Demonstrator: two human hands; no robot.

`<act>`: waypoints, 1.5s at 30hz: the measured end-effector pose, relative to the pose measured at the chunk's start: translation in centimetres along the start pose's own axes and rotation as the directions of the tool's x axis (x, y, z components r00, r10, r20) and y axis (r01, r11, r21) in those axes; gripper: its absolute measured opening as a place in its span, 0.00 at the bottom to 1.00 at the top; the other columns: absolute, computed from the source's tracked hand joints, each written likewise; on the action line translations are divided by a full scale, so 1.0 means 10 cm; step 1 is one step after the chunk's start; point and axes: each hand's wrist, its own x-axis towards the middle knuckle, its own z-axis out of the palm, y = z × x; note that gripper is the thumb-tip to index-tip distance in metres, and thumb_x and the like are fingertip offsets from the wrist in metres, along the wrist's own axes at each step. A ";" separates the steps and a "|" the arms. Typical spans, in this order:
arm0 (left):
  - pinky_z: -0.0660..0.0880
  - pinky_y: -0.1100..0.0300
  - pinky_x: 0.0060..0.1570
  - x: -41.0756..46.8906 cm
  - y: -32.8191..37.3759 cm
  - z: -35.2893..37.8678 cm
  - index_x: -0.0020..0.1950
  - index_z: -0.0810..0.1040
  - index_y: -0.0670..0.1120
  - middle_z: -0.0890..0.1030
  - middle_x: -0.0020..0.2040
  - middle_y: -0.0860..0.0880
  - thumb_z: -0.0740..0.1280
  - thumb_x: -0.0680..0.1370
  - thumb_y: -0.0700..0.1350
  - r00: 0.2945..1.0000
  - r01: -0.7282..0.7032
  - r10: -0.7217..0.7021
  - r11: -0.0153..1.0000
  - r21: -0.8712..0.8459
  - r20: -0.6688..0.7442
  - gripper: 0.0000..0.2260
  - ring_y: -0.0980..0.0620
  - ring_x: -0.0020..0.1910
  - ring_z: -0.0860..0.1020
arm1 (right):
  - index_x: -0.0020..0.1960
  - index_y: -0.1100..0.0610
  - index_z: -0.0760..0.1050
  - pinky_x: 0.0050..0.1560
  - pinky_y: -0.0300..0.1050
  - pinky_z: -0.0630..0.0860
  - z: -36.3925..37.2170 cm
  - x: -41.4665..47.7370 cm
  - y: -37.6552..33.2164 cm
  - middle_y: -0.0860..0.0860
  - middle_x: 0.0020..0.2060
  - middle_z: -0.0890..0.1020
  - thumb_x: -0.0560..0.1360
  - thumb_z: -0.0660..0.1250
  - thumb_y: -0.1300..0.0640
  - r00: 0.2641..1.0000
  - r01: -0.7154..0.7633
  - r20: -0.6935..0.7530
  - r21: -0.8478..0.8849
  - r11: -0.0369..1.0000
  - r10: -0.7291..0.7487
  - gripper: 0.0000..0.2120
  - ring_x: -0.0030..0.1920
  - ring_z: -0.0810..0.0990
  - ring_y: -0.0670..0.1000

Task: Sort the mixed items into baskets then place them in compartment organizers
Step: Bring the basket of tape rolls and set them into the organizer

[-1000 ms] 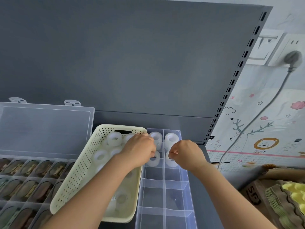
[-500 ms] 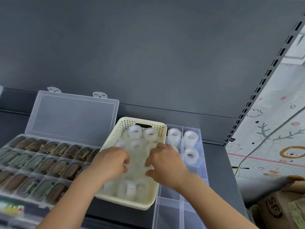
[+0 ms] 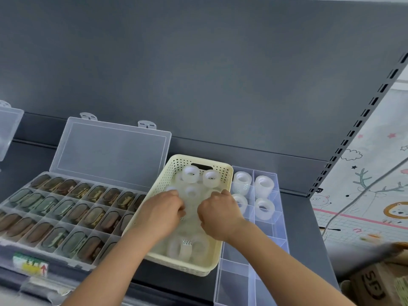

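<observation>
Since the tape rolls [image 3: 191,176] lay heaped in the cream basket [image 3: 183,267], the left hand [image 3: 162,214] and right hand [image 3: 217,214] were both down inside it, fingers curled among them; whether either pinched a roll I couldn't tell. Against the basket's right side, likely for a short carry over its wall, the clear organizer [image 3: 268,259] held four rolls; a filled case [image 3: 110,151] sat left.

This looks like a shop-style display set up inside a home: a grey metal shelf [image 3: 309,228] with a back panel [image 3: 198,74], slotted upright [image 3: 357,127] and edge label [image 3: 31,263] stands beside a children's cartoon play mat [image 3: 375,195] and a cardboard box [image 3: 375,283].
</observation>
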 end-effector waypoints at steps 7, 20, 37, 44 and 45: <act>0.72 0.55 0.37 0.13 0.23 -0.38 0.41 0.81 0.46 0.74 0.42 0.53 0.68 0.77 0.46 0.956 -0.054 -0.044 0.945 -0.323 -0.291 0.07 0.51 0.39 0.74 | 0.51 0.50 0.79 0.58 0.47 0.65 -0.21 -0.13 0.25 0.46 0.48 0.82 0.76 0.61 0.51 0.969 -0.107 -0.169 0.376 0.920 0.182 0.09 0.55 0.73 0.51; 0.70 0.55 0.39 0.65 1.04 -0.33 0.48 0.80 0.46 0.73 0.47 0.52 0.60 0.80 0.45 0.919 -0.339 0.328 0.941 -0.012 -0.218 0.10 0.50 0.51 0.71 | 0.53 0.52 0.79 0.54 0.46 0.65 -0.03 -0.63 1.16 0.46 0.49 0.81 0.76 0.65 0.52 0.845 -0.404 -0.250 0.282 0.870 0.473 0.08 0.55 0.73 0.52; 0.54 0.58 0.46 0.88 1.07 -0.05 0.51 0.83 0.50 0.75 0.47 0.51 0.62 0.79 0.45 0.882 -0.471 0.453 0.847 0.247 0.129 0.09 0.48 0.54 0.69 | 0.51 0.48 0.82 0.47 0.41 0.71 0.26 -0.59 1.32 0.46 0.48 0.82 0.77 0.62 0.53 0.918 -0.362 -0.082 0.231 0.903 0.389 0.10 0.51 0.74 0.51; 0.57 0.58 0.47 0.84 1.04 -0.05 0.50 0.82 0.50 0.71 0.43 0.53 0.60 0.79 0.45 0.883 -0.469 0.462 0.864 0.186 0.083 0.10 0.48 0.52 0.70 | 0.51 0.49 0.82 0.47 0.44 0.75 0.23 -0.59 1.26 0.48 0.48 0.81 0.78 0.61 0.52 0.914 -0.363 -0.081 0.268 0.892 0.397 0.11 0.52 0.74 0.51; 0.60 0.58 0.49 0.81 1.02 -0.08 0.50 0.82 0.50 0.72 0.44 0.53 0.60 0.79 0.45 0.887 -0.461 0.457 0.875 0.152 0.058 0.10 0.49 0.52 0.70 | 0.50 0.50 0.82 0.46 0.44 0.75 0.19 -0.59 1.22 0.49 0.47 0.81 0.78 0.61 0.52 0.911 -0.356 -0.107 0.282 0.891 0.397 0.11 0.51 0.75 0.51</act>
